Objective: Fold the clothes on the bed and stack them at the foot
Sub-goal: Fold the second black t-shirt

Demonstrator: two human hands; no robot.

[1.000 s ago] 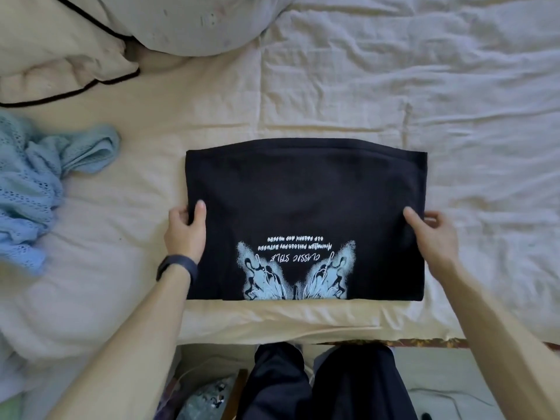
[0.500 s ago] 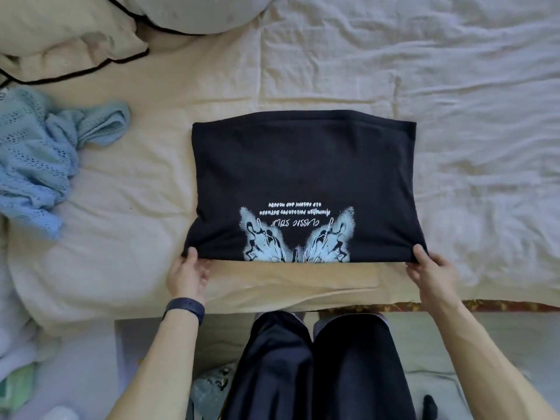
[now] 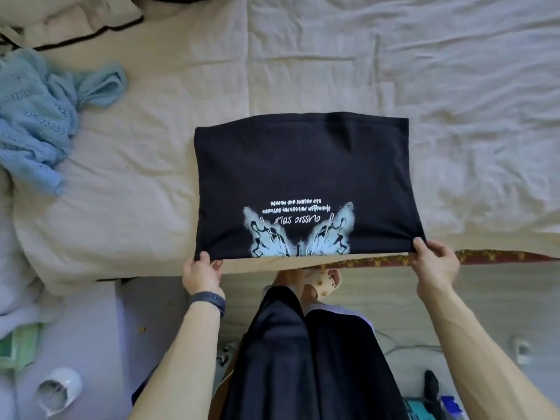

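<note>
At the far left of the bed (image 3: 303,71) a light-blue knit garment (image 3: 36,116) lies crumpled and unfolded, cut off by the frame edge; it sits well apart from the piece being worked. Moving right, the left hand (image 3: 201,275), with a dark band (image 3: 209,302) on its wrist, pinches the near left corner of the black T-shirt (image 3: 303,165): the thumb lies on top of the cloth and the other fingers curl beneath it, mostly hidden. The shirt lies as a flat rectangle on the near part of the bed, its near edge right at the bed's rim, its butterfly print (image 3: 298,234) and lettering upside down to the person; the smaller lines of text are too fine to read, and sleeves and collar are tucked out of sight. On the right, the right hand (image 3: 436,265) grips the near right corner the same way, thumb over, fingers under. Whether the near edge is lifted off the bed or only held cannot be told. I judge the shirt to be mid-fold: the next move probably calls for both corners to rise together and travel level to the far edge, halving it, before it goes to the foot. Beyond the right hand a patterned mattress border (image 3: 500,256) shows along the near rim. No finished stack is in view.
</note>
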